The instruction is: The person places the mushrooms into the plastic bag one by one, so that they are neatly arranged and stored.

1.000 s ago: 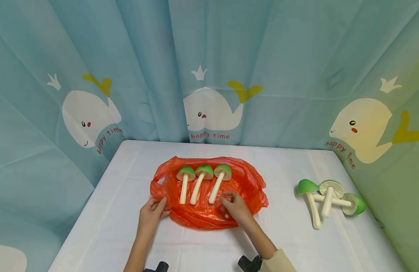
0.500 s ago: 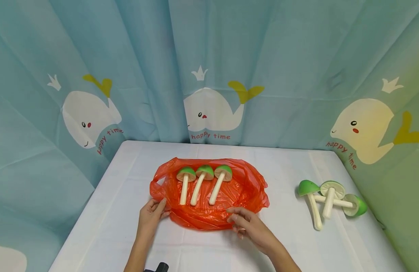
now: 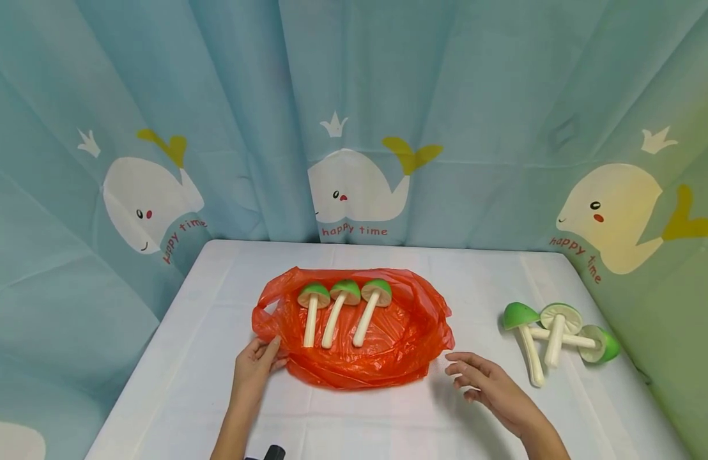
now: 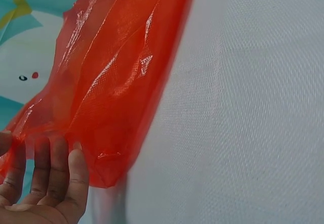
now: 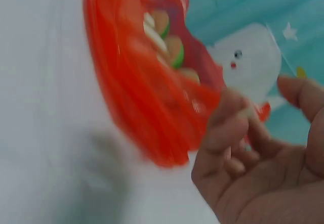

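A red plastic bag (image 3: 365, 369) lies spread on the table with its mouth facing up. Inside it, three toy mushrooms with green caps and cream stems lie side by side: a left one (image 3: 310, 319), a middle one (image 3: 338, 316) and a right one (image 3: 367, 319). My left hand (image 3: 255, 367) pinches the bag's near left edge; in the left wrist view its fingers (image 4: 58, 171) show partly through the red film. Off the bag's right side, my right hand (image 3: 489, 386) hovers over the table with loosely bent fingers, holding nothing.
Several more green-capped mushrooms (image 3: 554, 342) lie crossed in a pile at the table's right side. The white-covered table (image 3: 331, 428) meets a blue curtain (image 3: 475, 96) with whale prints at the back, and curtain also hangs along both sides.
My right hand has left the bag and moved right, toward the mushroom pile. The left hand stays at the bag's edge, and the three mushrooms in the bag have not moved.
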`<action>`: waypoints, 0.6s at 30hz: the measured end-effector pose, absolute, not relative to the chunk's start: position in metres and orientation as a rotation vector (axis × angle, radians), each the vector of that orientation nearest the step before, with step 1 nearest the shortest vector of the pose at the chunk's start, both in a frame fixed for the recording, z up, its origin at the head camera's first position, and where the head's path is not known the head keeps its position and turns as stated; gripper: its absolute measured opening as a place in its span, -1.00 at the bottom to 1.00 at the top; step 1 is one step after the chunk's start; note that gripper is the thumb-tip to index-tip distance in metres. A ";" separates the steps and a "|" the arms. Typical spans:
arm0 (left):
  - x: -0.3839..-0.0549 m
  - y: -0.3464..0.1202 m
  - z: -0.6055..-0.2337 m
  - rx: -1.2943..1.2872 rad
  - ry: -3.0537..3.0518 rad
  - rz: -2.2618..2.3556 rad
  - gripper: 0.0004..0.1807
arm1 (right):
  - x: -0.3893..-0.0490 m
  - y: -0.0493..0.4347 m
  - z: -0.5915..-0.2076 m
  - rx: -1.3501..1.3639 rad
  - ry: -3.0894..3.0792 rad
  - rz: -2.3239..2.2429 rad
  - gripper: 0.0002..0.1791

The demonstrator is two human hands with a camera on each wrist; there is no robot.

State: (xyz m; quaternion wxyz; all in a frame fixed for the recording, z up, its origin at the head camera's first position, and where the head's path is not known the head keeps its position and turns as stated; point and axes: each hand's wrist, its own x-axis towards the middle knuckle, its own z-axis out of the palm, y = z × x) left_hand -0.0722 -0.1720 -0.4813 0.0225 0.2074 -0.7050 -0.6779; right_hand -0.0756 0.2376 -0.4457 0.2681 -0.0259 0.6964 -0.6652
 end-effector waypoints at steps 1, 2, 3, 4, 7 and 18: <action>-0.072 -0.172 -0.481 0.641 -2.185 -2.098 -0.49 | -0.077 0.242 -0.445 -0.009 1.957 -1.777 -0.61; -0.072 -0.173 -0.481 0.641 -2.185 -2.099 -0.49 | -0.078 0.246 -0.445 0.053 2.041 -1.752 -0.58; -0.072 -0.173 -0.481 0.641 -2.183 -2.100 -0.49 | -0.078 0.250 -0.445 0.114 2.132 -1.715 -0.56; -0.072 -0.173 -0.481 0.643 -2.182 -2.103 -0.50 | -0.078 0.255 -0.446 0.168 2.229 -1.663 -0.53; -0.072 -0.173 -0.483 0.648 -2.171 -2.113 -0.51 | -0.078 0.268 -0.448 0.278 2.550 -1.388 -0.49; -0.075 -0.171 -0.482 0.628 -2.165 -2.141 -0.52 | -0.074 0.290 -0.471 0.670 3.059 -0.914 -0.33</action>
